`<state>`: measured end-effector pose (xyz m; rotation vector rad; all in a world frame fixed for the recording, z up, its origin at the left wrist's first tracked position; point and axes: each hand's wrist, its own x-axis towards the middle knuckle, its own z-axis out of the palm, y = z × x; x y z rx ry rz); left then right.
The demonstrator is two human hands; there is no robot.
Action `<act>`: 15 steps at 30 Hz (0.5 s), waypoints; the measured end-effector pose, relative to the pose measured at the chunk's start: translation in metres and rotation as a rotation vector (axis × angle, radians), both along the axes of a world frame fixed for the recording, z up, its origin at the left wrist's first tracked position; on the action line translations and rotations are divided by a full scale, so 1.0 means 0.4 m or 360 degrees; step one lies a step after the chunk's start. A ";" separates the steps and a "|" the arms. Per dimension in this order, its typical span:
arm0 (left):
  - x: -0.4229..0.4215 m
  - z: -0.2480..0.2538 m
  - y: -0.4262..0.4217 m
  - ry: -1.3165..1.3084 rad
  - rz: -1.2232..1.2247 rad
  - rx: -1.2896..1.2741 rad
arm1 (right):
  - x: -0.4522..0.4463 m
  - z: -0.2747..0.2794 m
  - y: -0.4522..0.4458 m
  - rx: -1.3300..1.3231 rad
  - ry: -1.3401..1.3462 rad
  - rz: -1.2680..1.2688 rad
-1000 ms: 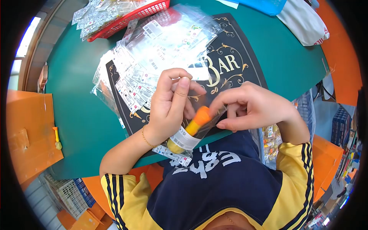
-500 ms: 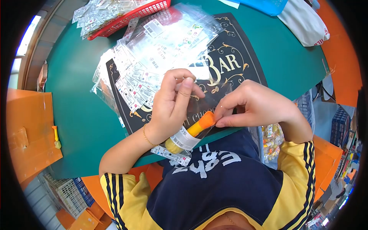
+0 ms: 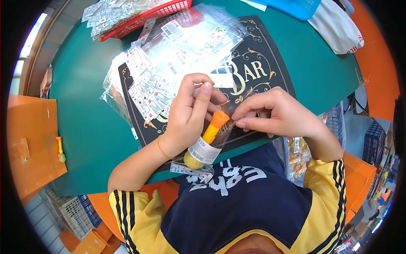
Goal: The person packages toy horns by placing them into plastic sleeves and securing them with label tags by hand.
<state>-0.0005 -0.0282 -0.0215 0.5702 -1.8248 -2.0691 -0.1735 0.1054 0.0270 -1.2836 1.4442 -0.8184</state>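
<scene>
A yellow tube-shaped toy (image 3: 209, 134) with an orange flared end and a round yellowish bottom sits slanted in a clear plastic bag (image 3: 225, 134). A white barcode label (image 3: 204, 151) wraps around its lower part. My left hand (image 3: 188, 112) is closed at the upper left of the bag, thumb against the index finger, and the toy lies just below that palm. On the bag's right side, my right hand (image 3: 275, 112) has thumb and fingers pinched together at the clear film. A printed strip (image 3: 185, 169) shows at the bag's bottom end.
Flat clear bags with printed strips (image 3: 148, 80) are piled on a black "BAR" mat (image 3: 270, 55) on the green table (image 3: 97, 122). A red basket (image 3: 144, 20) stands behind, a blue tray (image 3: 296, 10) at back right. Another yellow toy (image 3: 61, 150) lies on an orange surface at left.
The toy has turned more upright, its orange end moving left and up, away from my right fingertips. My right hand has shifted slightly left; my left hand stays nearly in place.
</scene>
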 end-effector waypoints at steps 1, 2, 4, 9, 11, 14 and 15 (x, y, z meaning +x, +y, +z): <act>-0.001 0.000 -0.001 -0.0001 0.0002 0.0048 | -0.004 0.010 -0.002 0.0147 0.0078 0.0063; -0.002 0.000 -0.003 0.0001 0.0004 0.0049 | -0.003 0.005 -0.001 0.0147 0.0080 0.0065; -0.003 -0.001 -0.006 0.0008 -0.0056 0.0167 | 0.004 -0.011 0.003 0.0040 0.0038 0.0133; -0.004 -0.005 -0.007 0.0001 -0.0050 -0.0007 | 0.014 0.020 -0.005 0.0445 -0.0215 0.0075; -0.003 -0.009 -0.006 -0.0016 -0.0050 -0.0085 | 0.006 0.021 -0.005 0.0490 -0.0289 0.0078; -0.001 -0.013 -0.001 -0.0051 -0.0053 -0.0021 | -0.010 0.024 -0.002 0.0472 -0.0298 0.0046; -0.001 -0.015 0.002 -0.0035 -0.0028 0.0011 | -0.008 0.025 -0.001 0.0473 -0.0296 0.0046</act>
